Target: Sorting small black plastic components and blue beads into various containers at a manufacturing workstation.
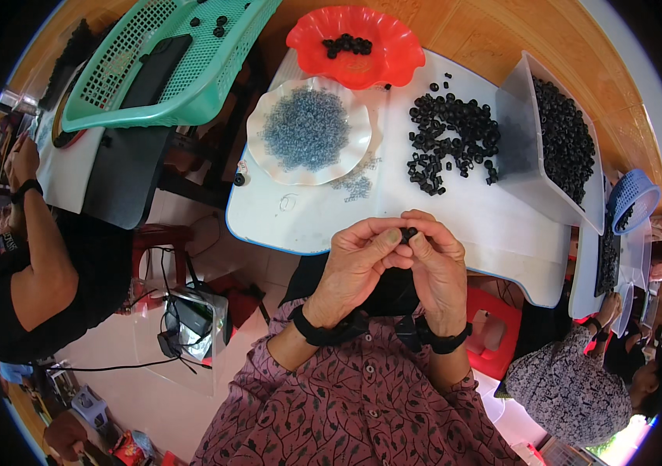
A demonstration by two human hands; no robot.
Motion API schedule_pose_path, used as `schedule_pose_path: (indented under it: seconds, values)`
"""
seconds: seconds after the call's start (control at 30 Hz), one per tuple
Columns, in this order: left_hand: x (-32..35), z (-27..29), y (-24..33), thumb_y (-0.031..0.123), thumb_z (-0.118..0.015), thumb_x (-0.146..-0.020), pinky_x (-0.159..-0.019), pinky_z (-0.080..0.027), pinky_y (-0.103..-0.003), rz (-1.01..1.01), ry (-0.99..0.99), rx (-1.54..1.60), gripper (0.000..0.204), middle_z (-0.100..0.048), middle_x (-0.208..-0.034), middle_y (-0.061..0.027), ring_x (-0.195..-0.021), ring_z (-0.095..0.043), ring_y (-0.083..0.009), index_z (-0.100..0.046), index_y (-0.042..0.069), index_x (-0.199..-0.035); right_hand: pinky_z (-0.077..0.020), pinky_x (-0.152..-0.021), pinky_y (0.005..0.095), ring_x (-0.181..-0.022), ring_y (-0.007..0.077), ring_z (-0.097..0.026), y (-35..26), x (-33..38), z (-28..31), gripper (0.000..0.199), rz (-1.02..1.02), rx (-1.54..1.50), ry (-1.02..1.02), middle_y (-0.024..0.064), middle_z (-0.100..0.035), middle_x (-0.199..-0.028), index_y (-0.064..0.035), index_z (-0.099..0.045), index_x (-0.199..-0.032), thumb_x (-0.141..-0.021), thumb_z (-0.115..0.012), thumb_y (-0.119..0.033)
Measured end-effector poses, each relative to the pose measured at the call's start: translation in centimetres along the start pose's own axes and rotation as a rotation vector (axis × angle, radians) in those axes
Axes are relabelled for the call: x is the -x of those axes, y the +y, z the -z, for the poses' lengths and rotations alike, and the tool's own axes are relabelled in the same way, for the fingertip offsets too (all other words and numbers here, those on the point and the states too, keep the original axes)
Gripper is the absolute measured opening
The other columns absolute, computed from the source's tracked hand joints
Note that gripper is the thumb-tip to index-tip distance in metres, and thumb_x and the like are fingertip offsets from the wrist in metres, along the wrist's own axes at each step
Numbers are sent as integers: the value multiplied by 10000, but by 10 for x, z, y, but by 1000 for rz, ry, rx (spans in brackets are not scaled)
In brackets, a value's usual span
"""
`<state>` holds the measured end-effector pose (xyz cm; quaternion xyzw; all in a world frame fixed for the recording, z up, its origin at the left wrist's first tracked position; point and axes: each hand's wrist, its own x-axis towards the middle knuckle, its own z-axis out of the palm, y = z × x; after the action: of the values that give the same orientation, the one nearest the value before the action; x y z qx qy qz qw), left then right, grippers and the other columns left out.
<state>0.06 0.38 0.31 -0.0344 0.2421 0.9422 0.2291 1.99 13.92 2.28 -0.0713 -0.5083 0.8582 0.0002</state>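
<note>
My left hand (353, 264) and my right hand (438, 264) meet above the table's near edge. Between their fingertips is a small black cylindrical part (407, 234), pinched from both sides; the fingers cover much of it. Beyond them, a loose pile of similar black parts (455, 136) is spread over the white table (308, 217). Left of that pile, a white scalloped plate (257, 128) carries a heap of small translucent bluish pieces (305, 128), with some spilled beside its rim.
A clear plastic bin (521, 147) full of black parts stands tilted at the right. Behind the plate, a red wavy dish (401, 58) holds more of them. A green basket (191, 116) sits on the left-hand table. Co-workers sit at both sides, near a red stool (494, 330).
</note>
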Motion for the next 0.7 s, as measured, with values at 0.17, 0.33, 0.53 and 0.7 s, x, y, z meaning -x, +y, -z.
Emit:
schedule_pose_path:
  seconds: [0.17, 0.33, 0.53, 0.7]
  values:
    - [3, -4, 5, 77, -532, -958, -758, -595, -296, 0, -20, -14, 239, -668, -948, -117, -824, -670, -160, -604, -44, -1152, -426, -937, 296, -1047, 176, -556, -2, -1, 0, 172, 8, 10, -12, 104, -588, -1141, -10, -680, -1042, -878, -633, -34]
    - [5, -5, 5, 38, -539, -946, -761, -597, -303, -33, -9, -85, 238, -670, -967, -125, -845, -672, -167, -601, -40, -1161, -426, -935, 293, -1047, 174, -555, -4, 0, 0, 165, -7, -4, -19, 101, -591, -1137, -7, -677, -1036, -880, -630, -33]
    - [4, 2, 3, 12, -558, -927, -742, -604, -309, -32, -19, -73, 228, -675, -942, -138, -810, -680, -177, -606, -39, -1144, -425, -935, 291, -1046, 171, -554, -3, 0, 2, 161, -13, -14, -40, 96, -592, -1135, -7, -673, -1033, -881, -628, -31]
    - [4, 4, 1, 15, -570, -920, -724, -609, -309, -38, -22, -59, 225, -673, -933, -143, -793, -680, -180, -610, -41, -1134, -423, -935, 288, -1047, 167, -553, -2, 0, 2, 157, -8, -17, -59, 91, -592, -1134, -9, -670, -1031, -881, -629, -33]
